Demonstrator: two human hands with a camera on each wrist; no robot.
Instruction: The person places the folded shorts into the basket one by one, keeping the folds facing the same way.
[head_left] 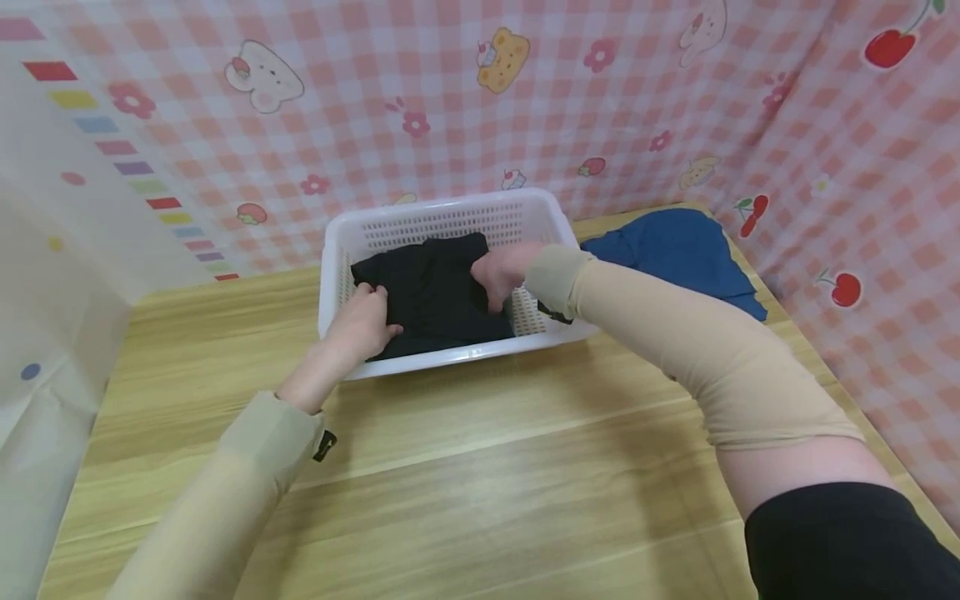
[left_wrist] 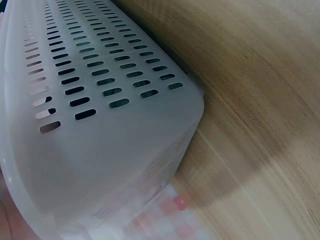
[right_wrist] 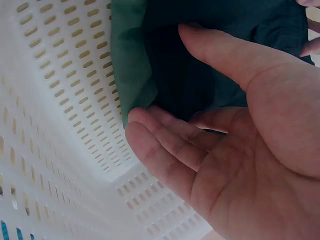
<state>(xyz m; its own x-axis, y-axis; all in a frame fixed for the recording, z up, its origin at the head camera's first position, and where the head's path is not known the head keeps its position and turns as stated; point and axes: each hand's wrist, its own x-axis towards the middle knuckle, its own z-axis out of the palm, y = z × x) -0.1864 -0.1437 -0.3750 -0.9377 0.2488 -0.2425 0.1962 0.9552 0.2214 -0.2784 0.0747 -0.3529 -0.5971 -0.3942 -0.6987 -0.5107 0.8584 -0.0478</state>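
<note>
A folded black garment (head_left: 438,287) lies inside a white plastic basket (head_left: 450,357) with slotted walls. At its left edge my left hand (head_left: 360,323) grips the cloth, fingers over the far part and thumb nearer the front rim. My right hand (head_left: 506,271) holds the opposite edge. In the right wrist view, that hand (right_wrist: 225,145) has its thumb on the dark cloth (right_wrist: 215,85) and its fingers bent at the edge, beside a greenish strip of cloth (right_wrist: 132,55). The left wrist view shows mainly the basket's outer wall (left_wrist: 100,150); the left fingers are hidden there.
A folded blue garment (head_left: 682,254) lies to the right of the basket, partly behind my right forearm. Underneath is a wood-grain table (head_left: 465,492). Pink checked cloth (head_left: 360,100) hangs behind the basket and along the right side.
</note>
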